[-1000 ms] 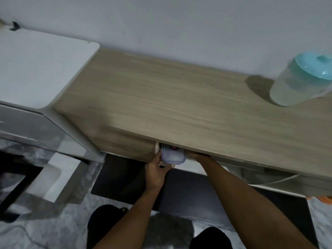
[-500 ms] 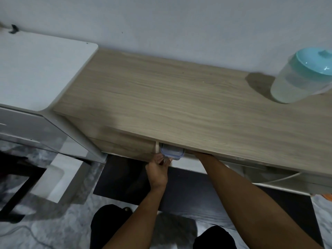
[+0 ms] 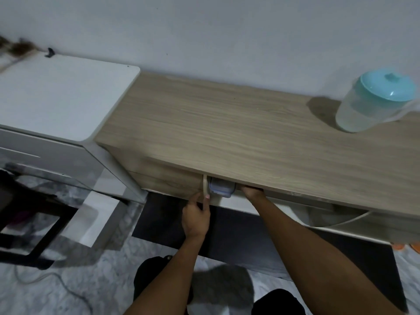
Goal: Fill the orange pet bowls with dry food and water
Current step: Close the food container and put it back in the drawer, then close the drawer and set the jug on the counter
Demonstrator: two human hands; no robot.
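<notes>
Item: small clear plastic food container with blue clip lid (image 3: pixel 220 189), lodged in the open compartment under the long wood-grain cabinet top (image 3: pixel 261 135), presumably the dry-food store. Left hand (image 3: pixel 196 215) sits just left of it, fingers curled loosely at the compartment's pale divider edge, apparently steadying. Right hand (image 3: pixel 251 191) reaches in on its right side, fingers hidden, grip cannot be told. Translucent water pitcher with turquoise lid (image 3: pixel 372 102) stands far right. Orange pet bowls (image 3: pixel 406 246) barely show at the right edge.

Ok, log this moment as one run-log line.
stage: container at cabinet shelf | left hand: by cabinet edge | right hand: under cabinet top, grip hidden | container: part hidden | pitcher: on cabinet top
</notes>
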